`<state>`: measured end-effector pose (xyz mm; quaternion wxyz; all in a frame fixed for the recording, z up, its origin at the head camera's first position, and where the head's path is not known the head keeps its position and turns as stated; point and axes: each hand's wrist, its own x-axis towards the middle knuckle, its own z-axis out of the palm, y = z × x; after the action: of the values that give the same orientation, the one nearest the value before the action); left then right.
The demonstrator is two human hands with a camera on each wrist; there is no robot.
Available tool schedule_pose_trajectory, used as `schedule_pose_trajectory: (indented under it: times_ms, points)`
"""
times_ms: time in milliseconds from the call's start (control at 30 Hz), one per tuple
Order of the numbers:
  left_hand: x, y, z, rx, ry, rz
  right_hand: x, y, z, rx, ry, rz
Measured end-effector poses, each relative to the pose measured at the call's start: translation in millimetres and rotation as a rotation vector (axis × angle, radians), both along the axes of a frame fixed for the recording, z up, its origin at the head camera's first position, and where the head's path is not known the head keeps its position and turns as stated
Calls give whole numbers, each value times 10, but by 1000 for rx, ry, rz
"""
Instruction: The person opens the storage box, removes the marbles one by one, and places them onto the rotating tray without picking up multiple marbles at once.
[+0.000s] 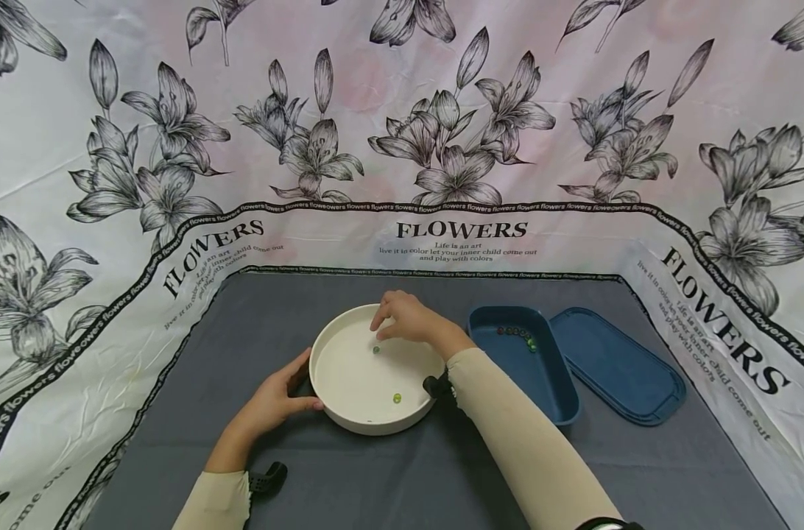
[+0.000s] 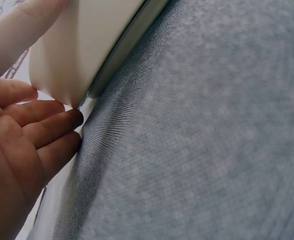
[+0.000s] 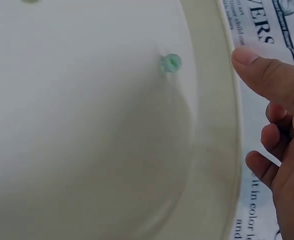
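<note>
A round white dish [image 1: 349,375] lies on the grey cloth with two small green marbles inside. My left hand [image 1: 279,397] rests against the dish's left side, thumb toward the front; in the left wrist view its fingertips [image 2: 74,117] touch the lower outer wall. Over the far part of the dish is my right hand [image 1: 408,318], its fingers loosely bent and nothing visible between them. One marble [image 1: 375,350] lies just below those fingers; in the right wrist view this glassy marble [image 3: 171,63] sits apart from the thumb [image 3: 261,70]. The other marble [image 1: 397,398] lies nearer the front.
Right of the dish stands a blue rectangular box [image 1: 551,394] with several dark and green marbles [image 1: 531,344] toward its far end. Its blue lid [image 1: 617,364] lies flat beside it. Behind, a flower-printed cloth [image 1: 349,235] borders the grey surface.
</note>
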<state>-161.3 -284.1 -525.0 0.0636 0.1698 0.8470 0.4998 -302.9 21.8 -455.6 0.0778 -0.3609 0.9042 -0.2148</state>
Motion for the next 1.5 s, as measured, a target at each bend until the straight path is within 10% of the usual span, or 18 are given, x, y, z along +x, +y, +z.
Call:
schedule_pose_trajectory:
  times_ms: [667, 1500]
  points:
    - [-33, -4, 24, 7, 23, 17, 172, 955, 788, -58, 272, -47]
    - [13, 59, 31, -17, 9, 27, 166, 2106, 456, -99, 294, -297]
